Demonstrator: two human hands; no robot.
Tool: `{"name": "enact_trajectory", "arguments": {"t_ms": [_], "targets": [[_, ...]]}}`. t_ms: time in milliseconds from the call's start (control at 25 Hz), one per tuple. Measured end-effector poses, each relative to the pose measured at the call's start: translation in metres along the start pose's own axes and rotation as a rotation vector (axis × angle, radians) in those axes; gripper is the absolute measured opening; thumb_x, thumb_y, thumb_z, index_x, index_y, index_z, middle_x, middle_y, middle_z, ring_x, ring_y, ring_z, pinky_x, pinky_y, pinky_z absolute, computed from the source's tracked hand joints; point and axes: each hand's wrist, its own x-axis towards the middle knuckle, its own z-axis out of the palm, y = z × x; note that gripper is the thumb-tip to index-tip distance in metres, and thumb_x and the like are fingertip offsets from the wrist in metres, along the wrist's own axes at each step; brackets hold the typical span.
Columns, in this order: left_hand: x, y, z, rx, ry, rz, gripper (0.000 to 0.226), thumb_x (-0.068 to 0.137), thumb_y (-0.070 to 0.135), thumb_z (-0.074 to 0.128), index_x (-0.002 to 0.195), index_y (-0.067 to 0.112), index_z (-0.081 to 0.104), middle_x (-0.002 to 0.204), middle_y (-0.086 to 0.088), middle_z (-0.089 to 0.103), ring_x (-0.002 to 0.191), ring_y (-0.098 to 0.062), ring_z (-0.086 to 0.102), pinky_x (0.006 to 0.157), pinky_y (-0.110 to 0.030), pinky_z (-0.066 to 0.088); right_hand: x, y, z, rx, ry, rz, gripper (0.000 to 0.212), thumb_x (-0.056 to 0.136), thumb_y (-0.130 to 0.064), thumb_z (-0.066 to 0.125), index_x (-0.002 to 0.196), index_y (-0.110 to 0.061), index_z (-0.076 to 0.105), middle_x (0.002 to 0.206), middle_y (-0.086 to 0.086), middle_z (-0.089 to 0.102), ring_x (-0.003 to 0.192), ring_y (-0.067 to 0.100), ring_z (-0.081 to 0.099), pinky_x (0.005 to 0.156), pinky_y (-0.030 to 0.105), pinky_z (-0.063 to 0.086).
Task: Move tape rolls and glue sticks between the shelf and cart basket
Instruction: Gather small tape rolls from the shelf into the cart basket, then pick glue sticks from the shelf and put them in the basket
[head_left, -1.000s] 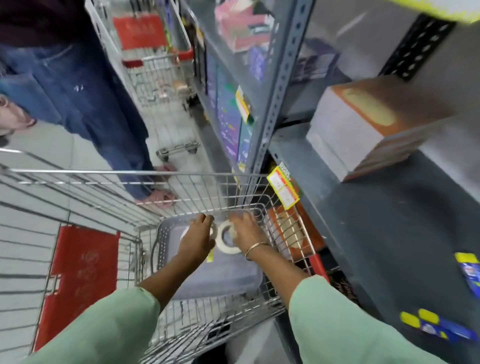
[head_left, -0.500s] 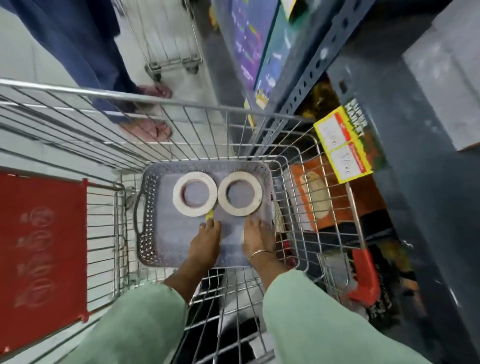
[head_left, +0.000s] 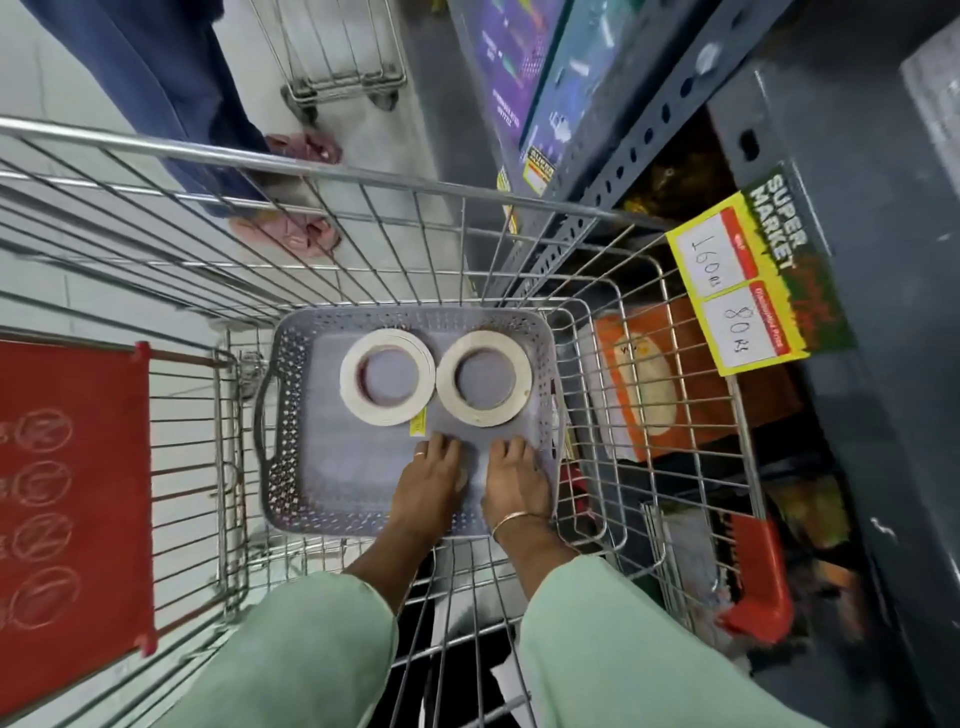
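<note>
Head view, looking down into a wire cart (head_left: 363, 270) parked against a grey metal shelf (head_left: 883, 364).

A grey perforated basket (head_left: 291, 415) sits on the cart floor. Two tape rolls lie flat inside it, in its far half, side by side and just about touching at their rims. Left tape roll (head_left: 387, 383): white, with a reddish inner edge. Right tape roll (head_left: 484, 378): cream. A small yellow tag (head_left: 418, 422) lies on the basket floor between and just in front of the rolls.

Left hand (head_left: 428, 486): palm down in the near half of the basket, fingers extended and flat, grasping nothing. Fingertips point toward the left tape roll, near its front rim but apart from it, close beside the yellow tag. A ring shows on one finger.

Right hand (head_left: 517, 483): palm down beside the left hand, fingers relaxed and spread, also grasping nothing. Fingertips lie just short of the right tape roll, not touching it. A bangle (head_left: 514, 519) circles the wrist. Both forearms come from pale green sleeves (head_left: 311, 660).

A yellow price tag (head_left: 743, 280) hangs on the shelf edge to the right of the cart. A red flap (head_left: 67, 519) is at the left of the cart. Beyond the cart's far rim stands another person in blue trousers (head_left: 171, 78) and pink sandals (head_left: 296, 234), with a second cart (head_left: 337, 67) behind.
</note>
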Motion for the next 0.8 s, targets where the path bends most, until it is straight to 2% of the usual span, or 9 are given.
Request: {"name": "enact_trajectory", "arguments": {"t_ms": [80,160,240,320,400,480,560,680,800], "targets": [[-0.003,-0.002,-0.007,0.061,0.037,0.021,0.058,0.056,0.020,0.079,0.103,0.011,0.048,0.102,-0.015,0.061,0.084,-0.035,0.063,0.055,-0.037,0.055,-0.001,0.000,-0.011,0.022,-0.045,0.040,0.044,0.064,-0.026,0.081,0.100,-0.014,0.058,0.099,0.009,0.062,0.094,0.023,0.062,0.075,0.027,0.054],[-0.008,0.000,-0.022,0.084,0.045,0.005,0.081,0.045,0.026,0.087,0.112,0.012,0.043,0.109,-0.016,0.060,0.089,-0.035,0.063,0.058,-0.036,0.056,-0.003,0.003,-0.032,0.029,-0.006,0.070,0.047,0.073,-0.027,0.075,0.112,-0.013,0.052,0.112,0.008,0.056,0.106,0.023,0.056,0.082,0.029,0.052],[-0.011,0.006,-0.041,0.046,0.092,0.000,0.091,0.047,0.029,0.087,0.122,0.007,0.041,0.120,-0.020,0.056,0.100,-0.039,0.059,0.069,-0.040,0.056,-0.006,0.005,-0.065,0.133,-0.029,0.063,0.053,0.080,-0.022,0.068,0.124,-0.010,0.043,0.128,0.013,0.047,0.119,0.029,0.047,0.093,0.036,0.048],[-0.016,0.018,-0.067,-0.050,0.141,0.011,0.085,0.060,0.031,0.079,0.129,0.001,0.039,0.131,-0.025,0.047,0.117,-0.042,0.049,0.088,-0.046,0.051,-0.016,0.008,-0.109,0.262,-0.035,0.055,0.049,0.087,-0.013,0.058,0.132,-0.009,0.037,0.138,0.016,0.038,0.124,0.034,0.042,0.096,0.043,0.045],[-0.025,0.035,-0.094,-0.162,0.204,-0.013,0.080,0.072,0.046,0.055,0.131,-0.003,0.036,0.137,-0.027,0.041,0.128,-0.041,0.038,0.104,-0.048,0.039,-0.034,0.012,-0.153,0.376,0.067,0.022,0.039,0.089,-0.007,0.051,0.127,-0.009,0.044,0.136,0.015,0.043,0.119,0.035,0.050,0.092,0.043,0.048],[-0.033,0.058,-0.122,-0.274,0.298,0.000,0.079,0.075,0.052,0.039,0.130,-0.004,0.036,0.137,-0.026,0.041,0.129,-0.039,0.035,0.107,-0.050,0.034,-0.064,0.023,-0.197,0.483,0.200,-0.029,0.028,0.087,-0.006,0.051,0.116,-0.008,0.053,0.127,0.015,0.052,0.111,0.034,0.056,0.088,0.043,0.049],[-0.043,0.095,-0.153,-0.372,0.416,0.090,0.064,0.080,0.042,0.047,0.127,-0.001,0.038,0.135,-0.023,0.040,0.127,-0.036,0.035,0.106,-0.049,0.034,-0.103,0.046,-0.238,0.607,0.350,-0.055,0.020,0.085,-0.006,0.054,0.105,-0.005,0.058,0.117,0.017,0.058,0.104,0.034,0.058,0.085,0.043,0.050],[-0.050,0.156,-0.188,-0.433,0.519,0.256,0.047,0.082,0.008,0.063,0.123,-0.002,0.042,0.132,-0.022,0.040,0.123,-0.034,0.036,0.104,-0.043,0.034,-0.154,0.086,-0.282,0.740,0.591,-0.003,0.015,0.081,-0.005,0.058,0.094,-0.005,0.065,0.102,0.021,0.067,0.096,0.036,0.062,0.082,0.044,0.052],[-0.061,0.227,-0.206,-0.494,0.481,0.502,0.037,0.079,0.011,0.061,0.113,0.003,0.049,0.114,-0.016,0.050,0.107,-0.028,0.046,0.094,-0.033,0.038,-0.201,0.149,-0.299,0.757,0.680,0.088,0.018,0.077,0.001,0.061,0.092,-0.004,0.068,0.099,0.020,0.070,0.093,0.034,0.065,0.082,0.040,0.052]]}}
